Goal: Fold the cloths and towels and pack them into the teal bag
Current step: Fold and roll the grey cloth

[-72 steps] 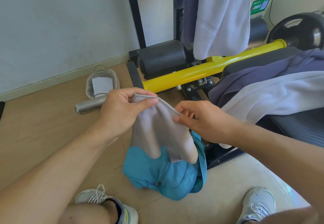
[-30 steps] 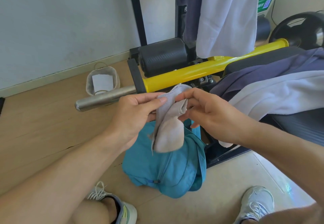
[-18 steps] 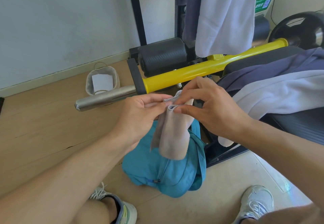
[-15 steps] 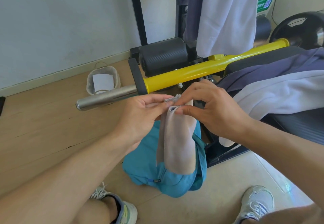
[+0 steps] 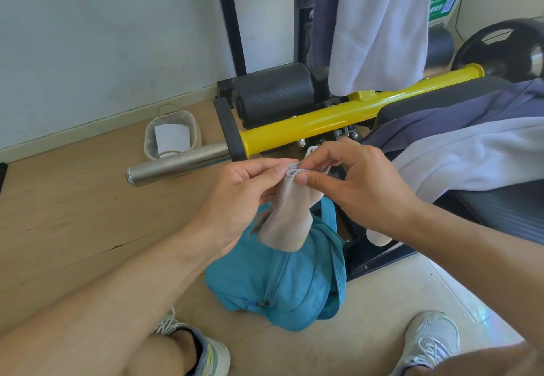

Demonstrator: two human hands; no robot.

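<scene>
**Now: both hands pinch a small grey cloth above the teal bag**

Right over the teal bag (image 5: 282,284), the left hand (image 5: 235,199) and the right hand (image 5: 353,187) meet at the top edge of a small grey cloth (image 5: 284,216). The left thumb and forefinger pinch the gathered edge from the left; the right thumb and forefinger pinch the same edge from the right, the other right fingers arched above it. The two sets of fingertips are almost touching. Below them the cloth hangs folded into a narrow strip, its lower end dangling in front of the bag's upper part.

The bag lies slumped on the floor between two grey sneakers, the left sneaker (image 5: 203,355) and the right sneaker (image 5: 429,343). Its zipper runs down the front to a small dark pull near the bottom.

Behind the hands stands a piece of gym equipment with a yellow bar (image 5: 323,122) ending in a steel sleeve (image 5: 173,166), and a black roller pad (image 5: 273,92) behind it. A white towel (image 5: 379,22) hangs from the frame above, with a dark blue cloth (image 5: 321,13) beside it on the left. On the right, another white towel (image 5: 471,154) and a second dark blue cloth (image 5: 459,110) lie draped over the black bench (image 5: 506,207). A small light basket (image 5: 172,137) sits on the wooden floor by the wall.
</scene>
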